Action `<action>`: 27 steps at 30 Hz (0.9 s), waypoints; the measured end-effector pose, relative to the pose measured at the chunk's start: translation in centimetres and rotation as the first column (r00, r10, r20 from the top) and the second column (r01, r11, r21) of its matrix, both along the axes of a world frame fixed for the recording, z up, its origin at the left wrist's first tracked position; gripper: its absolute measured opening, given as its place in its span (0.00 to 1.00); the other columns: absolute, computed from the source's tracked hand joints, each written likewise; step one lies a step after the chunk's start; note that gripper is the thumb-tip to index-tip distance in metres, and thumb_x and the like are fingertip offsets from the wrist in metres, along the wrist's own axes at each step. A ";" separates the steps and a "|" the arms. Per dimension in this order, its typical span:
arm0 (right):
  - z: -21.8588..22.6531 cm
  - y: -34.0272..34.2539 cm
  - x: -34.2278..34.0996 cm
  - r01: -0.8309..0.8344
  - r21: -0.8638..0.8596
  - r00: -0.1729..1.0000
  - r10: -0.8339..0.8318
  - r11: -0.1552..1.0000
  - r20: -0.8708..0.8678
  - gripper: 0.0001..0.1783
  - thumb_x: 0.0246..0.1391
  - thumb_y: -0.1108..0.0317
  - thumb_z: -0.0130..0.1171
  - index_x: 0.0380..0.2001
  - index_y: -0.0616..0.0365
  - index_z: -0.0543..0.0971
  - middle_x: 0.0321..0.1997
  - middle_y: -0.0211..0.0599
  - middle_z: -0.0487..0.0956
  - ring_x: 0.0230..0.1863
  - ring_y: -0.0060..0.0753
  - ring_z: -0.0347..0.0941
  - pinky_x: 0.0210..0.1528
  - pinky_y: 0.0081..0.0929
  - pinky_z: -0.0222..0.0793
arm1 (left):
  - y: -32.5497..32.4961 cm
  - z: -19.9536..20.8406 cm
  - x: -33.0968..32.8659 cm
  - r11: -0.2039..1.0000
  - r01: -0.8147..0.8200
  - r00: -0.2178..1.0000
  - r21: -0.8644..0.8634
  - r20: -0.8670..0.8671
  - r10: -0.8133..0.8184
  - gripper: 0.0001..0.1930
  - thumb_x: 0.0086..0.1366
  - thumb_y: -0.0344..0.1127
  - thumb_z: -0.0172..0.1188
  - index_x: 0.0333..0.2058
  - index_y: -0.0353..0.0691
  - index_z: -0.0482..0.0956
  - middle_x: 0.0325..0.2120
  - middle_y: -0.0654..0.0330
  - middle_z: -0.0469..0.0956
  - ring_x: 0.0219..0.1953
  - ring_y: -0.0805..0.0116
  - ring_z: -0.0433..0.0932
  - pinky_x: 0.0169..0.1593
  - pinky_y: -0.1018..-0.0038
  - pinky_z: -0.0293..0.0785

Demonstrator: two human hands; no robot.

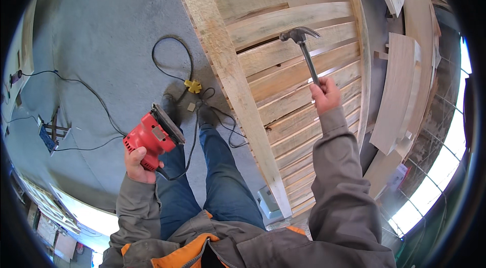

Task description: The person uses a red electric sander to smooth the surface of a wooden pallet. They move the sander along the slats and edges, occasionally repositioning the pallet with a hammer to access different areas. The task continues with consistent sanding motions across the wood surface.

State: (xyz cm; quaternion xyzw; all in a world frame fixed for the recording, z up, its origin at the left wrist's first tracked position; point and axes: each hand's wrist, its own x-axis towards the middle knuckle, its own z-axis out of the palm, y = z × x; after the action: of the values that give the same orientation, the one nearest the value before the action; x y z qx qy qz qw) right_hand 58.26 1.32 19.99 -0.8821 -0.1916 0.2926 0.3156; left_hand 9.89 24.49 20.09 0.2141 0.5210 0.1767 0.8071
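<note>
My left hand (140, 165) is closed round the body of a red electric sander (150, 135), its flat sanding pad turned up and to the right. A black cord runs from the sander's lower end. In my right hand (326, 95) is a claw hammer (307, 55), gripped by its handle with the metal head pointing away from me. The hammer is held over a slatted wooden frame (218, 40), made of pale boards laid across between two long side rails. Whether the hammer head touches the slats I cannot tell.
A yellow power socket block (192, 86) lies on the grey floor (111, 30) near my feet, with black cords looped around it. Stacked boards (397, 91) lie along the right side. A grey-blue box (269, 202) sits beside the frame's near end.
</note>
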 end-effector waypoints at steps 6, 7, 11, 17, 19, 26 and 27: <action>-2.0 -2.9 3.7 -0.067 -0.087 0.960 0.088 0.994 0.266 0.11 0.60 0.69 0.67 0.43 0.60 0.82 0.31 0.35 0.81 0.34 0.27 0.77 0.40 0.29 0.75 | 0.4 1.3 1.4 0.999 0.044 0.999 0.029 -0.022 -0.044 0.36 0.55 0.47 0.67 0.60 0.35 0.71 0.42 0.52 0.83 0.34 0.62 0.84 0.22 0.71 0.82; -2.2 -3.3 3.9 -0.074 -0.104 0.944 0.103 0.992 0.312 0.12 0.59 0.69 0.68 0.44 0.60 0.82 0.33 0.37 0.81 0.35 0.29 0.77 0.41 0.29 0.76 | 0.5 1.8 1.7 0.998 0.046 0.998 0.042 -0.041 -0.045 0.37 0.53 0.46 0.68 0.59 0.34 0.72 0.41 0.51 0.83 0.33 0.63 0.84 0.21 0.72 0.81; -2.1 -4.7 3.4 0.019 -0.146 0.875 0.054 0.989 0.480 0.17 0.57 0.70 0.69 0.49 0.60 0.81 0.42 0.41 0.80 0.40 0.33 0.78 0.44 0.32 0.77 | 1.0 3.4 3.3 0.975 0.096 0.990 0.201 -0.117 -0.074 0.38 0.51 0.37 0.71 0.59 0.34 0.67 0.43 0.52 0.80 0.34 0.65 0.83 0.25 0.73 0.81; 3.8 -4.6 -3.8 0.118 0.007 0.842 -0.104 0.993 0.530 0.21 0.55 0.71 0.69 0.52 0.61 0.79 0.43 0.41 0.79 0.40 0.33 0.77 0.44 0.32 0.77 | 0.9 5.0 8.7 0.503 0.503 0.864 0.703 -0.433 -0.259 0.40 0.48 0.31 0.75 0.60 0.37 0.64 0.50 0.50 0.73 0.44 0.62 0.79 0.45 0.68 0.80; 6.6 -4.2 -8.1 0.087 0.032 0.851 -0.091 0.996 0.518 0.20 0.55 0.71 0.69 0.51 0.61 0.80 0.41 0.40 0.79 0.39 0.32 0.77 0.42 0.31 0.77 | 0.2 5.8 11.3 0.327 0.586 0.809 0.742 -0.510 -0.293 0.41 0.47 0.32 0.77 0.59 0.37 0.65 0.50 0.50 0.72 0.47 0.60 0.78 0.51 0.66 0.77; 10.9 -0.7 -24.6 0.160 0.172 0.987 -0.157 0.972 -0.030 0.27 0.57 0.67 0.70 0.57 0.62 0.75 0.41 0.42 0.78 0.38 0.34 0.77 0.41 0.30 0.76 | -4.3 6.6 18.1 0.073 0.678 0.712 0.731 -0.628 -0.315 0.44 0.41 0.35 0.82 0.57 0.38 0.67 0.50 0.48 0.71 0.49 0.48 0.77 0.51 0.61 0.78; 11.0 0.1 -25.6 0.192 0.233 0.980 -0.171 0.953 -0.106 0.29 0.58 0.64 0.69 0.60 0.63 0.74 0.43 0.44 0.78 0.40 0.36 0.77 0.43 0.32 0.76 | -4.9 6.5 18.6 0.069 0.688 0.704 0.723 -0.641 -0.305 0.45 0.41 0.36 0.82 0.57 0.38 0.67 0.50 0.47 0.71 0.50 0.48 0.78 0.51 0.60 0.78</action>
State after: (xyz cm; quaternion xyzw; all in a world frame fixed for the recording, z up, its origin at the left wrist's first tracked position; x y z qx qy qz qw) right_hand 32.71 1.45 30.97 -0.8377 -0.1304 0.2739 0.4541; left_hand 28.44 19.57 26.63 0.8365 0.3247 0.1157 0.4260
